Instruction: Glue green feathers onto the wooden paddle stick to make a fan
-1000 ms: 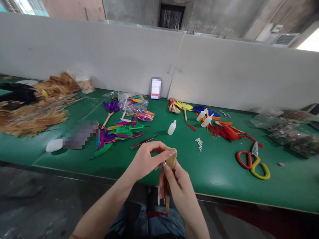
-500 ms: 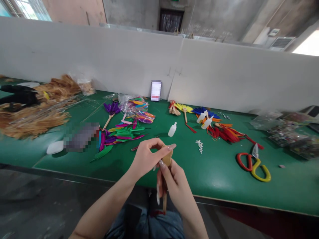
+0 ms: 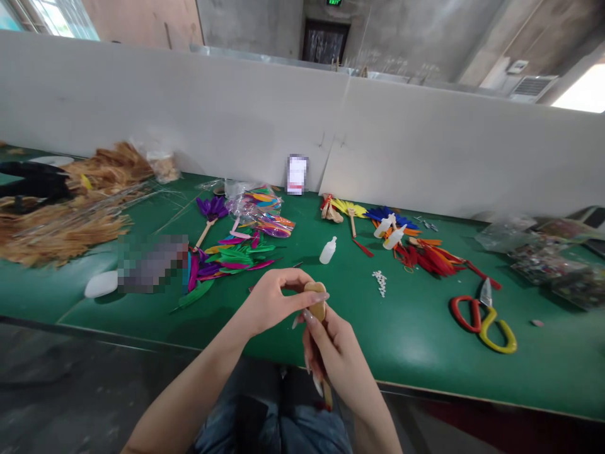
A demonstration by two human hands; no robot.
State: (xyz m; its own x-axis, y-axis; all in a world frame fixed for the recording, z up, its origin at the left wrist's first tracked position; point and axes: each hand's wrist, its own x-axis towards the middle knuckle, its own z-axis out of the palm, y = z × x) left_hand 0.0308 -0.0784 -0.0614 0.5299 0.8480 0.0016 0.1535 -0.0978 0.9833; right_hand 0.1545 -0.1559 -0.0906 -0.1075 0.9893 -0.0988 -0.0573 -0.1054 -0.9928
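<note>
A small wooden handle with a wide rounded head and a narrow stem is held just above the table's front edge. My left hand pinches the head between thumb and fingers. Wrapped round the lower part is my right hand, its thumb against the wood; the stem's end shows below it. Beyond my hands a small white squeeze bottle stands upright. To its right lies a heap of small white beads. Feather fans on similar handles, one purple and one yellow, lie farther back.
Red-and-yellow-handled scissors lie at the right, with bagged trinkets behind. Loose coloured feathers and a blurred-out object are at the left. Two more bottles rest by red feathers. A phone leans on the partition.
The handle has tilted slightly, its lower end swinging right. Both hands keep hold of it, and the right hand has shifted a little. The view has moved slightly.
</note>
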